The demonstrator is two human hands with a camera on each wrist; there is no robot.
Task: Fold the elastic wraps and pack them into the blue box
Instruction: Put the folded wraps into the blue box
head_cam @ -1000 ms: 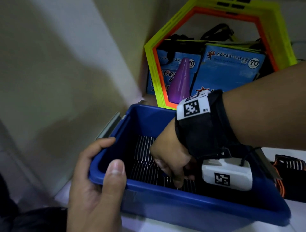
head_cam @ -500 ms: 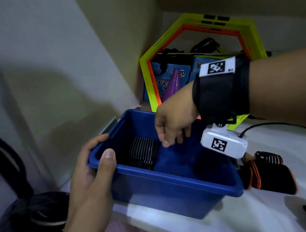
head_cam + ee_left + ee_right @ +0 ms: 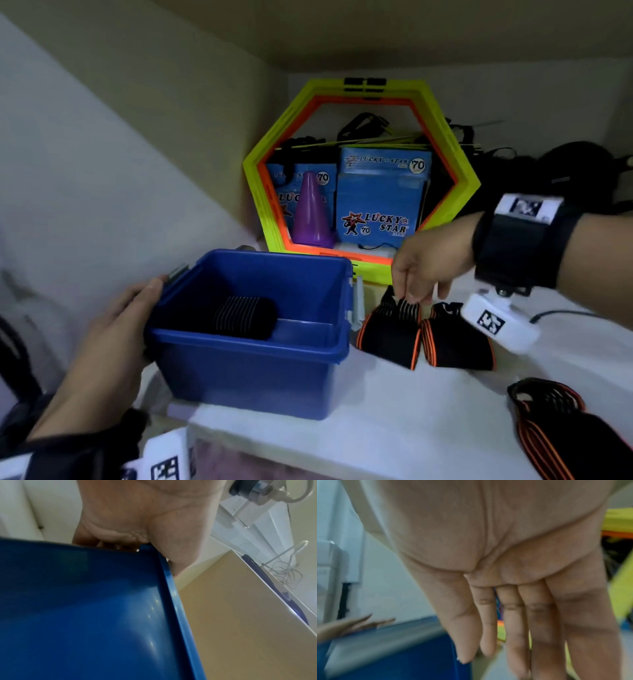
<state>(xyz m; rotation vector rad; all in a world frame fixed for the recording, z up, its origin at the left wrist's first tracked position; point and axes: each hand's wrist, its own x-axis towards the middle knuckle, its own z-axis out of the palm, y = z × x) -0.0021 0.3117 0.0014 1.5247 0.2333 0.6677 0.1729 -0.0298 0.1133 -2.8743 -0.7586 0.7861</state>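
The blue box [image 3: 246, 377] stands on a white shelf, and one folded black wrap with white stripes [image 3: 245, 317] lies inside it. My left hand [image 3: 113, 335] grips the box's left rim, with the thumb at the rim's corner; in the left wrist view the palm [image 3: 137, 513] sits over the box wall [image 3: 85, 615]. My right hand [image 3: 414, 294] hangs with straight fingers [image 3: 510, 615], empty. Its fingertips are at the top of a black-and-orange wrap [image 3: 390, 332] right of the box. A second such wrap [image 3: 452, 339] lies beside it, and a third [image 3: 565, 435] at the lower right.
Yellow and orange hexagonal frames [image 3: 459, 192] lean at the back of the shelf around blue Lucky Star boxes [image 3: 380, 202] and a purple cone [image 3: 311, 212]. Black gear [image 3: 575, 164] is piled at the back right. A wall runs close along the left.
My right hand has come up out of the blue box and moved right to the wraps on the shelf, leaving the striped wrap inside. My left hand stays on the rim.
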